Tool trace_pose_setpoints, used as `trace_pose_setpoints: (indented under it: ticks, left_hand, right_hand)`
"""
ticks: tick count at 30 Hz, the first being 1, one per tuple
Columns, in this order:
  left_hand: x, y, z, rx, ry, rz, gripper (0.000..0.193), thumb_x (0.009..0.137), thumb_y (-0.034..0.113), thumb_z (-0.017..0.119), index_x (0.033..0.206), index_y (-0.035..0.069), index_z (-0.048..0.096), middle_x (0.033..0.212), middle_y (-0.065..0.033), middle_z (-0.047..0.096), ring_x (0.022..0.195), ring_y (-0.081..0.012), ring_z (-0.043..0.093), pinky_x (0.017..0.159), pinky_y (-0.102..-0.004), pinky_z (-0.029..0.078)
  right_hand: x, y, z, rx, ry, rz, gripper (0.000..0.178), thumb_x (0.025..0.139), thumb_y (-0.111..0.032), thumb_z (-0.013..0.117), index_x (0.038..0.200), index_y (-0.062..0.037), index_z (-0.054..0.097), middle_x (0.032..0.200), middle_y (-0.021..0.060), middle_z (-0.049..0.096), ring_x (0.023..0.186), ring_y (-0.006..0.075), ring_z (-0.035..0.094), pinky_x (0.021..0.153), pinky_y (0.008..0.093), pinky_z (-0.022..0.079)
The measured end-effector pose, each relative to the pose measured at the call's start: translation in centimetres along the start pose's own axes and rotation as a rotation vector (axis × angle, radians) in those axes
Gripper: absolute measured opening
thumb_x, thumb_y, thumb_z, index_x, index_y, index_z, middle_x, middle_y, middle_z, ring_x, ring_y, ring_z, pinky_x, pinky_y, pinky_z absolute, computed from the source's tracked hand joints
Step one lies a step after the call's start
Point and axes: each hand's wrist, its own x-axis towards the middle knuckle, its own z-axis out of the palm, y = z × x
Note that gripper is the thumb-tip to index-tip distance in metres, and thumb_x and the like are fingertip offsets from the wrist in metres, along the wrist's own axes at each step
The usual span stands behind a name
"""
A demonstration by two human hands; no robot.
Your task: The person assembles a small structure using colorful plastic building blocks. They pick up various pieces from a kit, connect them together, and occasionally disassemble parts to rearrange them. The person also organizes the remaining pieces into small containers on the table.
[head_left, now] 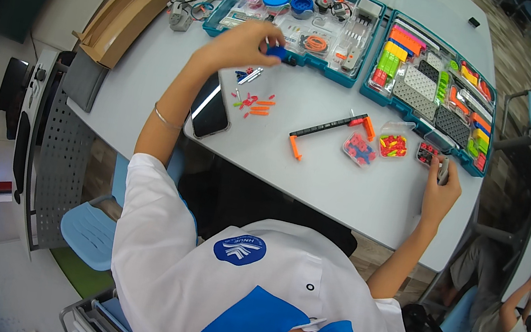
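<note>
Shirt [296,260] nearest, hands [237,45] [443,193] hold blue and grey pieces [276,51] [443,170].

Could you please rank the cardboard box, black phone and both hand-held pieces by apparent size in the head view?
1. Cardboard box
2. Black phone
3. Blue piece in left hand and grey piece in right hand: both partly covered, too alike to rank.

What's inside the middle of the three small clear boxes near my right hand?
Red and yellow pegs show at the top; anything beneath them is covered and can't be seen.
</note>
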Motion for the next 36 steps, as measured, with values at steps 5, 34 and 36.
trace_pose_setpoints:
  ticks: [5,34,36]
  left_hand:
    - [11.3,-7.6,-1.8,0.169,0.441,0.147,0.040,0.083,0.023,0.078,0.118,0.008,0.070,0.106,-0.0113,0.069,0.089,-0.0212,0.066,0.082,-0.0338,0.054]
    - [-5.7,-1.2,4.2,0.001,0.034,0.085,0.042,0.079,0.012,0.073,0.120,0.007,0.067,0.119,-0.0096,0.064,0.116,-0.0263,0.056,0.103,-0.0387,0.045]
    - [-5.5,-0.9,3.8,0.002,0.022,0.100,0.042,0.079,0.012,0.074,0.121,0.008,0.068,0.119,-0.0092,0.065,0.113,-0.0246,0.058,0.099,-0.0379,0.047]
  right_hand:
    - [-0.1,-0.2,0.1,0.012,0.008,-0.004,0.019,0.093,-0.017,0.068,0.097,0.0018,0.069,0.075,0.0072,0.067,0.069,0.0096,0.057,0.067,0.0258,0.045]
    - [0.0,0.1,0.0,0.016,-0.002,-0.012,0.019,0.094,-0.019,0.069,0.095,0.0002,0.069,0.073,0.0043,0.064,0.069,0.0081,0.054,0.066,0.0254,0.044]
    - [0.0,0.4,0.0,0.021,0.006,-0.013,0.019,0.093,-0.019,0.069,0.096,0.0003,0.070,0.074,0.0049,0.065,0.070,0.0084,0.056,0.067,0.0254,0.045]
